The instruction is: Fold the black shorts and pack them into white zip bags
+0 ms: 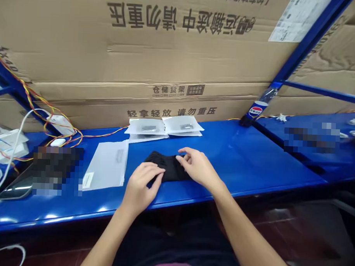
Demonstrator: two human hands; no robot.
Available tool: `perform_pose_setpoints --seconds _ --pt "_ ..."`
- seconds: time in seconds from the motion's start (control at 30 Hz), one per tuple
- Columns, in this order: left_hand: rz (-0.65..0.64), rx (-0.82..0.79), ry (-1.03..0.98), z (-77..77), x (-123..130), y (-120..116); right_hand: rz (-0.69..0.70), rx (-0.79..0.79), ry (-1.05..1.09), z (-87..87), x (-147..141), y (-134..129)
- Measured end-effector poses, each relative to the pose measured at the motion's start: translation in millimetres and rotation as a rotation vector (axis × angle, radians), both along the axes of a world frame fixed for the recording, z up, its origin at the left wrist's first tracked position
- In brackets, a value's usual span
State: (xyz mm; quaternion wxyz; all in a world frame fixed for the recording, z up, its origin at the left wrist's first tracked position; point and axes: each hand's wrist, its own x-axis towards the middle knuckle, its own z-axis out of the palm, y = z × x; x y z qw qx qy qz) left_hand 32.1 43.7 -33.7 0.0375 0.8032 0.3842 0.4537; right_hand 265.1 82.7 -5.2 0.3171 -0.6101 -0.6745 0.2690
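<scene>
A folded piece of black cloth lies on the blue shelf top, close to its front edge; its exact kind does not show. My left hand is at the cloth's left end, thumb and fingers pinched on it. At the right end, my right hand bends its fingers over the cloth, with thumb and index finger close together at the upper edge. Both hands hide parts of the cloth. Left of it lies a flat frosted zip bag with a small white label.
Several frosted bags with dark contents lie behind the cloth. A large cardboard box stands at the back. A Pepsi bottle leans by the right post. Cables, a white charger and a blurred dark device are at left.
</scene>
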Motion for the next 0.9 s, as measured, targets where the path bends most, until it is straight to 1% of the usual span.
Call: perform_pose_setpoints --seconds 0.03,0.1,0.13,0.17,0.2,0.27,0.3,0.37,0.43,0.47,0.5,0.57,0.63,0.7,0.77,0.8,0.83,0.87,0.9 --pt "0.012 0.009 0.010 -1.2 -2 -1 -0.061 0.025 0.050 -6.3 1 -7" --pt "0.023 0.027 0.041 -3.4 -4 -2 -0.305 0.116 0.079 -16.6 10 -22" --pt "0.021 0.033 0.057 -4.3 -5 -2 -0.415 0.147 0.040 -21.2 16 -30" --pt "0.015 0.036 0.069 -4.9 -4 -2 -0.484 0.157 -0.024 -25.7 21 -36" --pt "0.008 0.038 0.077 -5.2 -3 -3 -0.513 0.157 -0.096 -30.3 24 -41" --pt "0.000 0.033 0.079 -4.7 -1 -3 -0.482 0.154 -0.206 -38.3 26 -46" --pt "0.000 0.029 0.069 -3.9 0 -3 -0.455 0.150 -0.220 -40.9 26 -46" --pt "0.017 0.020 0.031 -1.9 1 -3 -0.428 0.115 -0.153 -40.9 27 -44" --pt "0.042 0.019 -0.016 0.0 -1 -5 -0.446 0.087 -0.034 -33.7 32 -40" --pt "0.055 0.021 -0.035 0.7 -2 -5 -0.481 0.104 0.011 -28.3 33 -39" --pt "0.064 0.021 -0.047 1.1 -3 -6 -0.524 0.148 0.038 -22.4 33 -37" --pt "0.067 0.008 -0.051 0.9 -4 -7 -0.592 0.304 0.037 -12.9 25 -36" --pt "0.067 -0.007 -0.045 0.1 -4 -7 -0.570 0.488 -0.014 -10.7 3 -38" --pt "0.075 -0.011 -0.042 -0.7 -2 -7 -0.442 0.612 -0.105 -17.1 -27 -44" --pt "0.090 0.017 -0.054 -0.3 0 -7 -0.251 0.606 -0.201 -27.8 -55 -50" --pt "0.102 0.040 -0.066 0.3 0 -7 -0.161 0.592 -0.220 -32.7 -65 -53" --pt "0.121 0.067 -0.080 1.4 0 -7 -0.102 0.587 -0.209 -36.4 -71 -56" --pt "0.151 0.098 -0.093 2.7 -1 -7 -0.085 0.604 -0.170 -38.7 -73 -57" --pt "0.197 0.127 -0.096 4.1 -4 -7 -0.106 0.635 -0.118 -39.6 -72 -57"
